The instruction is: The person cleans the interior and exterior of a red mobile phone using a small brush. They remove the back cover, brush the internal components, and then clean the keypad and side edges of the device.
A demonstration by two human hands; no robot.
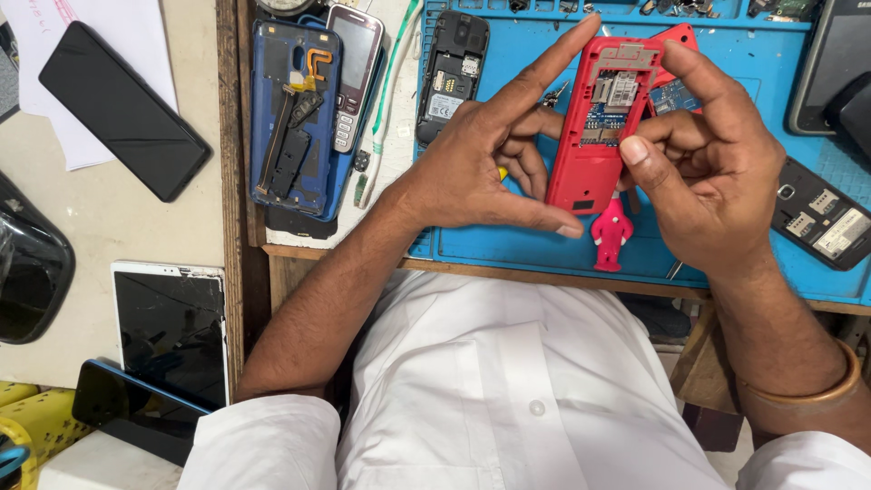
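While fingers splay, hands [490, 154] pinch phone [603, 118].

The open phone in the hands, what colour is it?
Red. The phone shows best in the head view, held between the left hand and right hand.

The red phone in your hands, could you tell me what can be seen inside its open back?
Inside the red phone, a blue circuit board and metal card slots show in the upper half. The lower half is bare red shell. The left hand and right hand cover its edges.

Two hands [472, 168] [708, 172], one red phone shell [599, 127], one blue phone shell [295, 118], one keypad phone [352, 77], one blue mat [526, 240].
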